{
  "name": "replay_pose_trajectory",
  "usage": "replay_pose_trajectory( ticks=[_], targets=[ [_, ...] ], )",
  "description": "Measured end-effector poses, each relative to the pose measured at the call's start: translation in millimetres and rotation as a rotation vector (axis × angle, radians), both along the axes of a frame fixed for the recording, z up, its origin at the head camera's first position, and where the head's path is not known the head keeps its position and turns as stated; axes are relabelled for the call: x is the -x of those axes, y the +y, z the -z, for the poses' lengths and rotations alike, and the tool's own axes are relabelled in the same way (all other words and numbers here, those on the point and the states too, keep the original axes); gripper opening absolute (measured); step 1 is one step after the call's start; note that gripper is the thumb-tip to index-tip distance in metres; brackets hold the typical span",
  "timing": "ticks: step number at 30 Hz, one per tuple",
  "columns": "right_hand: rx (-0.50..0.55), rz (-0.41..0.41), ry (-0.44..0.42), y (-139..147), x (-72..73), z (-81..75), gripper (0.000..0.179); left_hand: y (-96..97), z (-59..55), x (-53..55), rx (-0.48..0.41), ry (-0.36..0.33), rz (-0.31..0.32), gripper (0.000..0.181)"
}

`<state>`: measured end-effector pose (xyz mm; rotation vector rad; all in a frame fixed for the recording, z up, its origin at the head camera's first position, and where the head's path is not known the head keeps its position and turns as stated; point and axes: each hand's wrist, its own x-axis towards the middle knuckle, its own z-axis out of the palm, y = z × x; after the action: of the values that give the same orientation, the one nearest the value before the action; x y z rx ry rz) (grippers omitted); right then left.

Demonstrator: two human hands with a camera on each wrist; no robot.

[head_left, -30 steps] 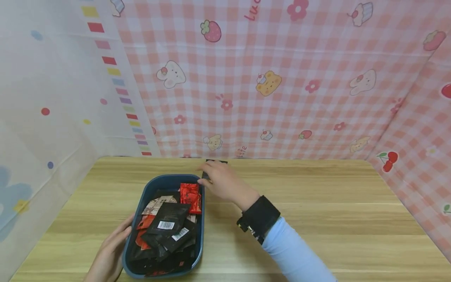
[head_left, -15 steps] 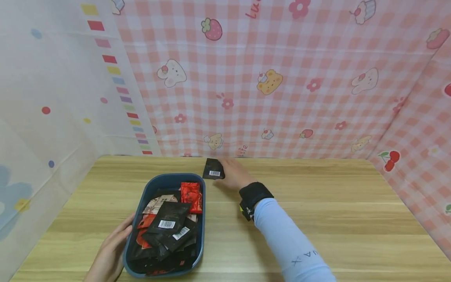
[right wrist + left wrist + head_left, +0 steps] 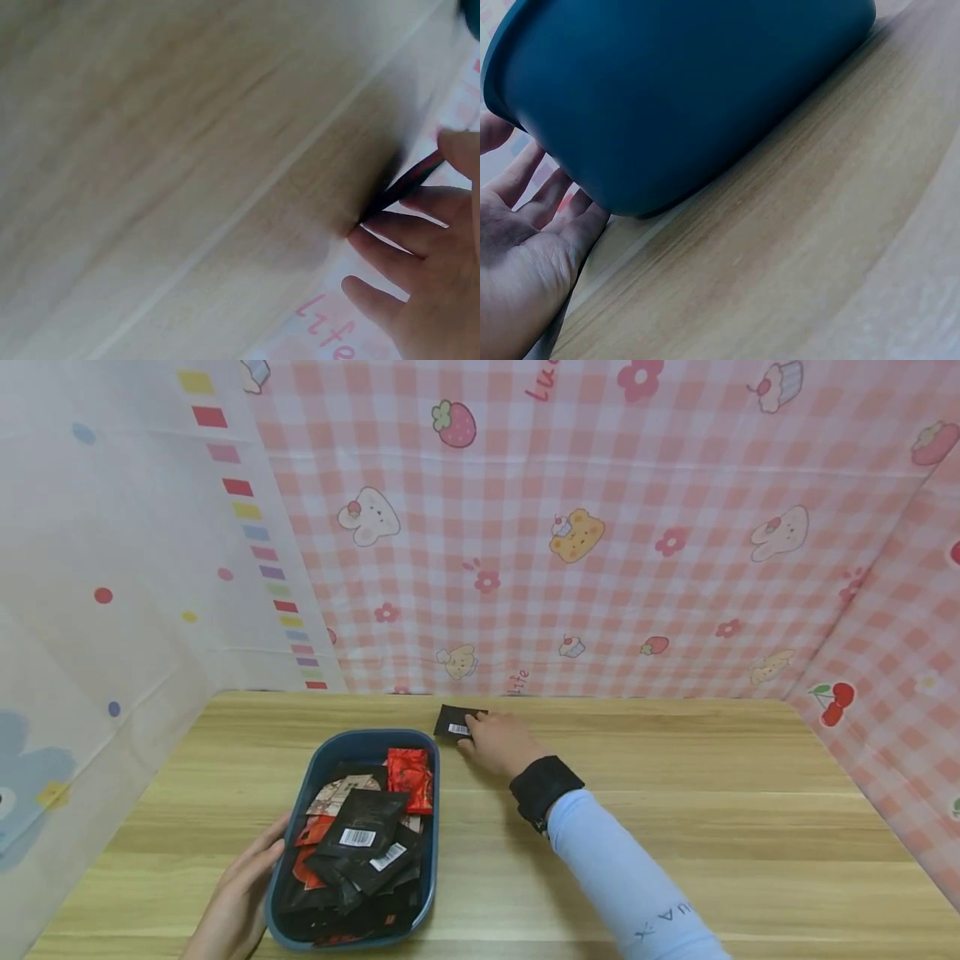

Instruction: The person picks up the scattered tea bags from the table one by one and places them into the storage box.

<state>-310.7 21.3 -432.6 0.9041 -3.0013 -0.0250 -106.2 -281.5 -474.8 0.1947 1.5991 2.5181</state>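
Observation:
A dark blue bin (image 3: 437, 860) stands left of centre, loaded with black, red and pale printed packets. My left hand (image 3: 238, 889) rests against its left wall; in the left wrist view the fingers (image 3: 551, 199) lie fairly straight along the bin's side. Behind the bin's far right corner, near the back of the table, is a small black packet (image 3: 450, 723) with a white barcode label. My right hand (image 3: 501, 743) pinches it at its right side between thumb and fingers. The right wrist view shows this packet (image 3: 409, 184) edge-on, thumb on one side, fingers on the other.
The wood-grain table (image 3: 675, 827) meets a pink checked cloth wall (image 3: 510, 610) at the back. White cloth (image 3: 150, 568) hangs on the left. Inside the bin, a red packet (image 3: 409, 777) lies by the right wall and a black barcoded packet (image 3: 360, 822) on top.
My right hand has drawn back slightly from over the black packet, which first showed more upright and now lies flatter, turned a little. The left hand and bin have not moved.

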Motion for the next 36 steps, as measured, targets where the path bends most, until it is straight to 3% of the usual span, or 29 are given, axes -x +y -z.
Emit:
replay_pose_trajectory(
  ticks=[5, 12, 15, 18, 21, 23, 26, 28, 30, 33, 36],
  targets=[
    [0.096, -0.036, 0.187, 1.1, -11.0, -5.8, 0.037, -0.8, -0.4, -0.3, -0.018, 0.011, 0.005, 0.041],
    [0.390, 0.006, 0.427, -6.7, -39.1, -27.7, 0.023, -3.8, -0.5, -0.9, 0.032, -0.030, 0.001, 0.040],
    [0.486, -0.053, 0.500, -13.7, -58.9, -38.8, 0.020, -4.7, 0.2, -0.9, 0.085, -0.061, -0.011, 0.047],
    [0.516, -0.183, 0.553, -22.3, -82.8, -48.3, 0.021, -4.1, 0.2, 0.0, 0.137, -0.077, -0.030, 0.056],
    [0.503, -0.328, 0.557, -31.4, -106.6, -53.3, 0.022, -2.6, -0.2, 0.4, 0.133, -0.070, -0.038, 0.054],
    [0.464, -0.404, 0.551, -36.8, -119.6, -52.8, 0.023, -1.7, -0.6, 0.4, 0.062, -0.038, -0.011, 0.045],
    [0.397, -0.451, 0.504, -41.6, -133.6, -47.3, 0.023, -0.9, -1.4, 0.7, -0.113, 0.019, 0.083, 0.045],
    [0.352, -0.453, 0.480, -42.6, -139.1, -42.5, 0.024, -0.2, -2.5, 1.0, -0.163, 0.039, 0.133, 0.049],
    [0.331, -0.445, 0.451, -42.0, -142.9, -38.7, 0.025, 0.6, -3.9, 1.3, -0.132, 0.036, 0.145, 0.048],
    [0.332, -0.435, 0.420, -39.3, -146.7, -35.5, 0.026, 1.5, -5.2, 1.4, -0.014, 0.009, 0.116, 0.047],
    [0.343, -0.417, 0.379, -33.9, -151.6, -36.1, 0.029, 1.4, -3.9, 1.3, 0.025, 0.009, 0.100, 0.048]
  ],
)
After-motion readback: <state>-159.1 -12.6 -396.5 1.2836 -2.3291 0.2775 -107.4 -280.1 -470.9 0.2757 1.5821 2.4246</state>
